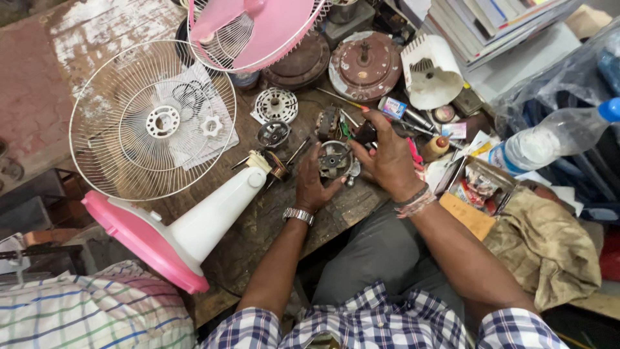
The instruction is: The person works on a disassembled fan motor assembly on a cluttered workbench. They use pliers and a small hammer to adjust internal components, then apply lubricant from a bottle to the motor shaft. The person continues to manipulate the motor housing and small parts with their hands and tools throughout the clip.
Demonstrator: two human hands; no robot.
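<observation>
The white fan guard [152, 121] and pink-based fan stand [194, 226] are lying detached on the wooden workbench [258, 226]. Both hands, left hand [314, 184] and right hand [387, 161], are closing around the small motor housing [335, 159] at the bench edge; reassembly seems not started.

shirt: blue-white plaid, short sleeves | left wrist: silver metal watch [298, 215] | right wrist: beaded thread bands [416, 201] | trousers: grey

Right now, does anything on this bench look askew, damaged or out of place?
Yes: the pink-based fan stand lies tipped on its side, its white wire guard detached flat beside it. Both hands, left hand and right hand, grip a bare motor part.
</observation>
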